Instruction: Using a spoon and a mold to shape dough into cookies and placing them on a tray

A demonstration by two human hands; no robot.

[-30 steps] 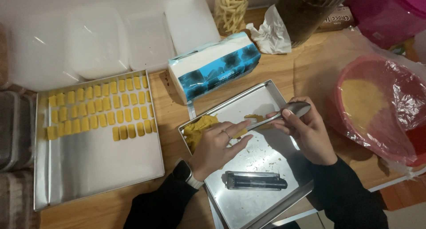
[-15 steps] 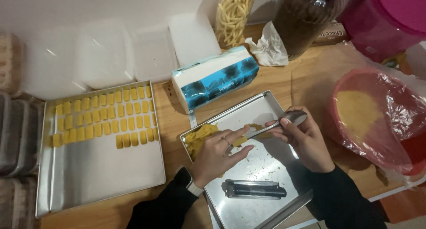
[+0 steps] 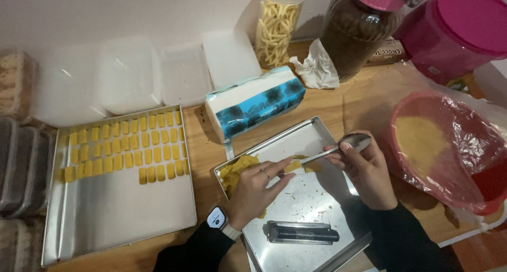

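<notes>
My right hand (image 3: 366,169) grips a metal spoon (image 3: 338,149) by its bowl end, handle pointing left over a small metal tray (image 3: 311,198). My left hand (image 3: 257,190), with a watch on the wrist, rests fingers flat on a small piece of yellow dough (image 3: 293,166) at the spoon's tip. A lump of yellow dough (image 3: 235,169) lies in the tray's left corner. A black and silver tool (image 3: 301,233) lies near the tray's front edge.
A large metal tray (image 3: 121,214) on the left holds several rows of yellow dough pieces (image 3: 124,148). A blue tissue pack (image 3: 256,103), clear lids, jars, a pink tub and a red bowl (image 3: 443,150) lined with plastic surround the work area.
The camera view shifted a little. My left hand's fingers have stretched out flatter over the dough piece at the spoon's tip; my right hand keeps the spoon in about the same place.
</notes>
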